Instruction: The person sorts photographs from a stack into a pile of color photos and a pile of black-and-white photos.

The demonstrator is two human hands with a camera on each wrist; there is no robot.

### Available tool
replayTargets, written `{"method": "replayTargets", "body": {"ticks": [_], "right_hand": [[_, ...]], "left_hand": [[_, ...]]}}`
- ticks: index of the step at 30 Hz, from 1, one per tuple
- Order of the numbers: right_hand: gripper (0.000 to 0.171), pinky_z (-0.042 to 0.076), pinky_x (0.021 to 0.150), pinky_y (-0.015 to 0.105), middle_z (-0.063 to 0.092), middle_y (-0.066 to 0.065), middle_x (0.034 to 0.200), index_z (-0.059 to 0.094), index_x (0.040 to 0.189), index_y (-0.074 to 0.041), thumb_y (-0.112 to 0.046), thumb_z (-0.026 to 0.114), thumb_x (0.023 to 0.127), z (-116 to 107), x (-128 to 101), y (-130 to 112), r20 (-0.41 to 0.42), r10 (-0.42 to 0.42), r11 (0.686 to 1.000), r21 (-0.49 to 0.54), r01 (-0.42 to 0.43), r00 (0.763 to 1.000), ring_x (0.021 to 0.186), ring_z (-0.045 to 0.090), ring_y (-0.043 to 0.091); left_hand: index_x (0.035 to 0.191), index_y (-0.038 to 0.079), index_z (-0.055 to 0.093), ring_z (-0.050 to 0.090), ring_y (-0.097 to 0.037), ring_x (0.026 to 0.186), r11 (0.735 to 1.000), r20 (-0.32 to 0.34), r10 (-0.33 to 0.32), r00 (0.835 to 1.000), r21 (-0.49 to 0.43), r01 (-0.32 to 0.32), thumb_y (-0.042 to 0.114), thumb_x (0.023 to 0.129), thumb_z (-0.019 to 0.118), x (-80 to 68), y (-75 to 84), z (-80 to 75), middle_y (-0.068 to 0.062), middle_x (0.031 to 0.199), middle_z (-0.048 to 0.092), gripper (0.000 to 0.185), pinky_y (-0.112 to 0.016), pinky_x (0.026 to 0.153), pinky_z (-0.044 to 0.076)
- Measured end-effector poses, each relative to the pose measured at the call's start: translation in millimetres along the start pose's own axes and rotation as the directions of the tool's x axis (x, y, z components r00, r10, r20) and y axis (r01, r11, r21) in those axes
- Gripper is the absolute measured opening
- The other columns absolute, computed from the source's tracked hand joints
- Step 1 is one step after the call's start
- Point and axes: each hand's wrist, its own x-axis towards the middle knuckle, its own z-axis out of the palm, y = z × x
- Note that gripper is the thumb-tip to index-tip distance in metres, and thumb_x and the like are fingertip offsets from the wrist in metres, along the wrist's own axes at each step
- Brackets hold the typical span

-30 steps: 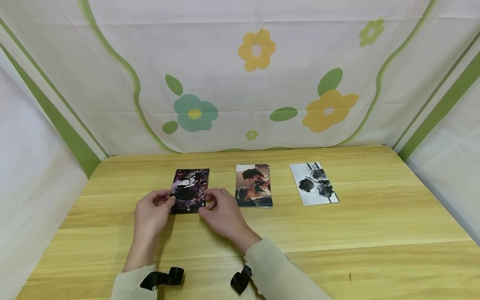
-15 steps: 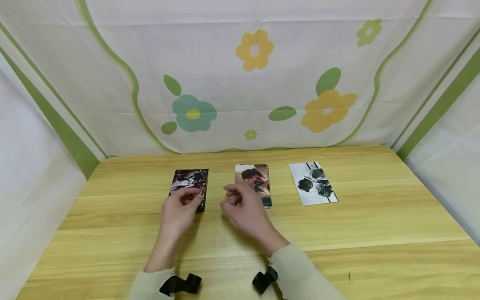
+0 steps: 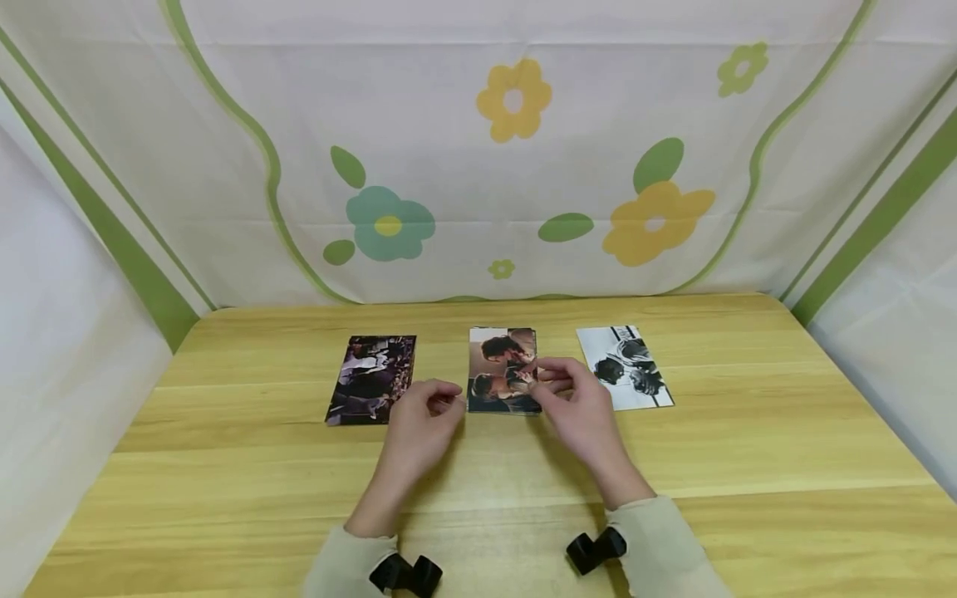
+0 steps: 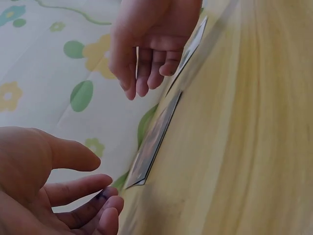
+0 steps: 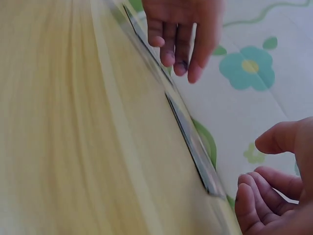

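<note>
In the head view, a middle stack of photo cards (image 3: 493,370) lies on the table, its top one a warm-toned picture of two people. At its left edge hovers my left hand (image 3: 420,423), fingers loosely bent, thumb apart from them in the left wrist view. My right hand (image 3: 583,411) is at the stack's right edge, its fingertips overlapping the cards in the head view; the right wrist view shows a gap between its thumb and fingers. A dark concert-scene photo stack (image 3: 366,374) lies to the left, its lower right corner behind my left hand.
A black-and-white photo card (image 3: 631,365) lies at an angle to the right, partly behind my right hand. Behind the wooden table (image 3: 224,490) hangs a white curtain (image 3: 449,149) with printed flowers. Black straps circle both sleeves.
Both hands have left the dark photo stack and moved right, to either side of the middle stack. The dark stack's lower part is uncovered; the cards lie about where they were.
</note>
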Motion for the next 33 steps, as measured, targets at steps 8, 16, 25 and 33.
{"method": "replayTargets", "body": {"ticks": [8, 16, 25, 33], "right_hand": [[0.035, 0.051, 0.087, 0.019, 0.073, 0.014, 0.121, 0.070, 0.132, -0.007, -0.011, 0.072, 0.097, -6.2, 5.0, 11.9, -0.110, 0.022, 1.000, 0.018, -0.020, 0.994, 0.107, 0.065, 0.021], [0.037, 0.051, 0.083, 0.016, 0.071, 0.014, 0.123, 0.069, 0.134, -0.006, -0.009, 0.072, 0.097, -6.9, 7.5, 21.6, -0.122, 0.021, 1.000, 0.008, -0.020, 0.992, 0.103, 0.065, 0.019], [0.054, 0.055, 0.090, 0.031, 0.067, 0.013, 0.125, 0.064, 0.144, -0.001, -0.018, 0.079, 0.095, 0.1, 8.5, 27.2, -0.052, -0.069, 0.985, -0.164, 0.060, 0.996, 0.104, 0.065, 0.024], [0.071, 0.045, 0.095, 0.041, 0.053, 0.010, 0.116, 0.059, 0.152, -0.003, -0.037, 0.082, 0.094, 9.5, 5.8, 25.9, -0.009, -0.084, 0.948, -0.309, 0.077, 0.996, 0.104, 0.053, 0.025]], "left_hand": [[0.109, -0.003, 0.077, 0.068, -0.022, 0.092, 1.000, -0.018, -0.009, 1.000, -0.005, 0.009, 0.005, 0.094, 0.073, -2.2, -0.8, 12.0, -0.017, 0.106, 0.071, 0.018, -0.034, 0.082, 0.059], [0.110, -0.003, 0.077, 0.064, -0.021, 0.088, 1.000, -0.040, 0.000, 0.999, -0.002, -0.001, 0.004, 0.093, 0.074, -0.1, -2.5, 17.2, -0.016, 0.101, 0.068, 0.019, -0.030, 0.079, 0.054], [0.116, -0.004, 0.076, 0.060, -0.020, 0.084, 0.997, -0.060, 0.049, 0.997, 0.066, -0.045, 0.003, 0.093, 0.075, 6.3, -10.0, 21.6, -0.014, 0.096, 0.069, 0.024, -0.031, 0.076, 0.049], [0.134, -0.008, 0.068, 0.050, -0.017, 0.075, 0.990, -0.050, 0.057, 0.997, 0.129, -0.050, 0.010, 0.093, 0.079, 10.2, -15.5, 24.7, -0.010, 0.088, 0.062, 0.047, -0.031, 0.072, 0.042]]}}
